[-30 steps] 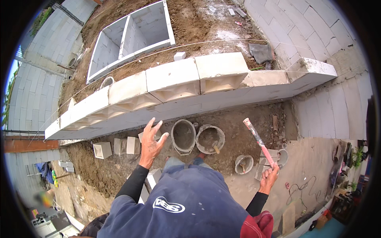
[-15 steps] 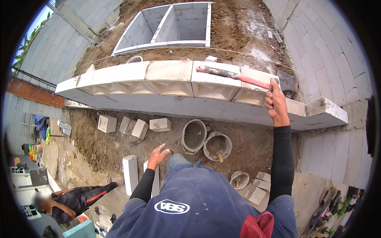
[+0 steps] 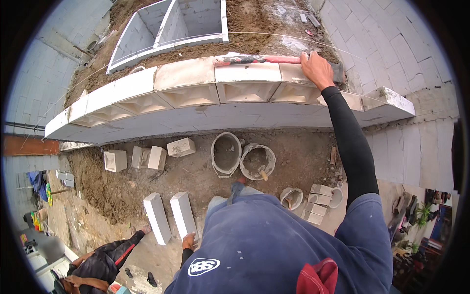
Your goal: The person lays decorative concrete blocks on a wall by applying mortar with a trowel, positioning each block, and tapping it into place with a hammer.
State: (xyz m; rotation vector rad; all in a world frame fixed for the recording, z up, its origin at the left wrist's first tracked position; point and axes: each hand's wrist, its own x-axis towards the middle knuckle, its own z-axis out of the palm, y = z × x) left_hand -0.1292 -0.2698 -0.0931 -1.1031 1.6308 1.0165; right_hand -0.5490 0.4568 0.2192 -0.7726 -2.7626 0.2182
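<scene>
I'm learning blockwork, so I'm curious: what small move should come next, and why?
Perhaps bring the left hand up to steady the row of blocks: the right hand grips a red-and-black tool at the row's top, while the left is low, near a long white block.

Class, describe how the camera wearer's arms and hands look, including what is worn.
The right hand and left hand are gloveless. A plain, close-fitting black sleeve runs from the right wrist up into a loose, dark blue shirt sleeve. Black fabric also shows at the left wrist.
</scene>
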